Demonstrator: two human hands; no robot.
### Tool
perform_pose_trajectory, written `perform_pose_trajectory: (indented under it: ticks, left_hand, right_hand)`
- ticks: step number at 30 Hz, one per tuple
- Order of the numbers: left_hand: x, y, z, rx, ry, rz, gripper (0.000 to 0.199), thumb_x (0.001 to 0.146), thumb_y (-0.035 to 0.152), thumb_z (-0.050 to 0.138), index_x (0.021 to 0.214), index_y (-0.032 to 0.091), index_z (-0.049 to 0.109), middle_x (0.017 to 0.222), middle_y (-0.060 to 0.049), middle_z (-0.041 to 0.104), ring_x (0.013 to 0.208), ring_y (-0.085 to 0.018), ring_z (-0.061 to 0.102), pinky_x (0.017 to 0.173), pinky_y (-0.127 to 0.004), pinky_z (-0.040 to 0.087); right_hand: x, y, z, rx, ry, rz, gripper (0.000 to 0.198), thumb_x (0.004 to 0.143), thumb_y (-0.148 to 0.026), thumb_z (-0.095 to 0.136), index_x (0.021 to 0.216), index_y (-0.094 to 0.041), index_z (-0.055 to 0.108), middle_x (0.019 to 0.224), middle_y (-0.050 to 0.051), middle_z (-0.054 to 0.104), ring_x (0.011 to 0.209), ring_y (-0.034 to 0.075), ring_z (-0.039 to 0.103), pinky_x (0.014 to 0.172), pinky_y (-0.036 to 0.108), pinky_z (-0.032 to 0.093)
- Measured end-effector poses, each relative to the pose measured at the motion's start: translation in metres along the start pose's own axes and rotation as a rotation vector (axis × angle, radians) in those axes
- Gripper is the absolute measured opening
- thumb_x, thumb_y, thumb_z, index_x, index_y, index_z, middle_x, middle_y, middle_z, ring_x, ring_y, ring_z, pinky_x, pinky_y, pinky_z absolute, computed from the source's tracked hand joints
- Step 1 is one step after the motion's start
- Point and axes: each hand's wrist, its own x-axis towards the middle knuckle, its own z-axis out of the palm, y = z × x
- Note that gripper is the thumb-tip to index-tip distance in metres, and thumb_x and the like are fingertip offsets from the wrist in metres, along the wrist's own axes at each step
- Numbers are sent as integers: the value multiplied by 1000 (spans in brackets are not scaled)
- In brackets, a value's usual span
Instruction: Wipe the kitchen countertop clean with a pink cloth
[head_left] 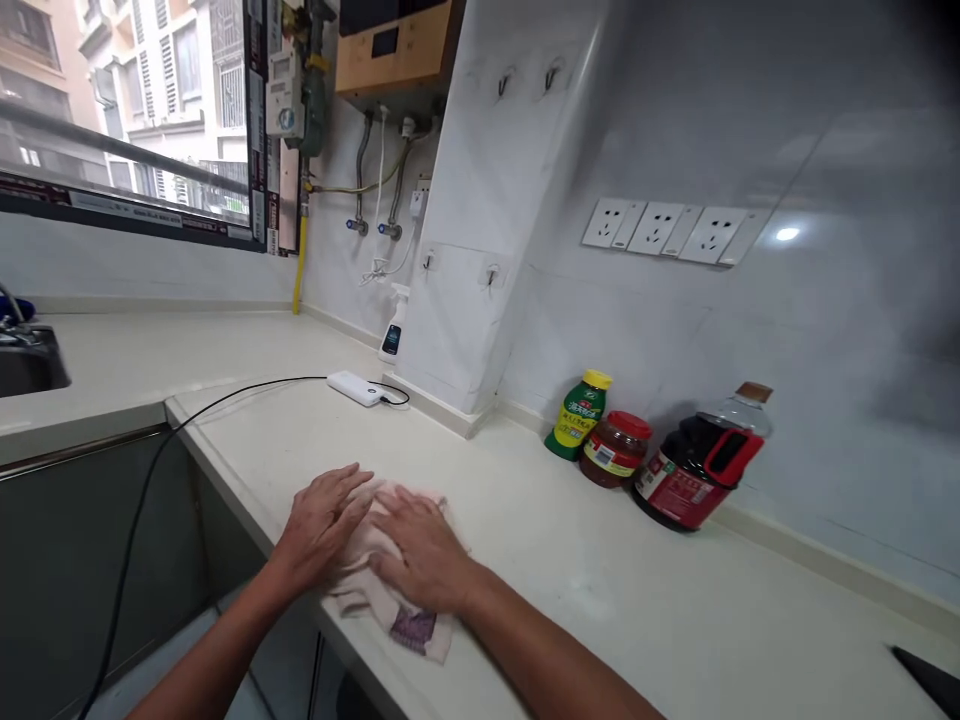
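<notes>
A pale pink cloth (pixel 375 590) with a purple patch lies crumpled on the white countertop (pixel 517 530), close to its front edge. My right hand (pixel 424 550) rests flat on the cloth, fingers stretched out and slightly blurred. At the cloth's left side is my left hand (pixel 322 525), its fingers extended and its palm turned down; part of the hand's underside is hidden. Neither hand has its fingers wrapped around the cloth.
Along the wall stand a green bottle (pixel 579 415), a red-lidded jar (pixel 615 450) and a large dark sauce bottle (pixel 697 465). A white power bank (pixel 354 388) with a black cable (pixel 150 470) lies ahead. A spray bottle (pixel 394 325) stands by the pillar; a sink (pixel 31 360) is far left.
</notes>
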Motion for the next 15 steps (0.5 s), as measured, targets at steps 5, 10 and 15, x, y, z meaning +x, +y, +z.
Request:
perform_pose_trajectory:
  ticks: [5, 10, 15]
  left_hand:
    - [2, 2, 0, 87, -34, -30, 49, 96, 60, 40, 122, 31, 70, 140, -7, 62, 132, -33, 54, 109, -58, 42]
    - [0, 6, 1, 119, -60, -11, 47, 94, 60, 44, 119, 30, 71, 137, -8, 64, 130, -32, 55, 108, -56, 41]
    - [-2, 10, 0, 128, -118, 49, 48, 96, 60, 42, 121, 30, 69, 139, -8, 63, 133, -30, 52, 110, -55, 37]
  right_hand:
    - [-55, 93, -33, -216, 78, 496, 53, 100, -42, 42, 150, -24, 44, 159, 2, 35, 147, 21, 27, 123, 40, 17]
    - [-193, 155, -69, -309, 135, 999, 60, 96, -38, 29, 144, -9, 50, 153, 16, 42, 144, 30, 34, 120, 50, 23]
    - [-358, 175, -67, -416, 299, 1143, 50, 87, -49, 36, 113, -26, 72, 137, 13, 60, 139, 34, 42, 114, 56, 32]
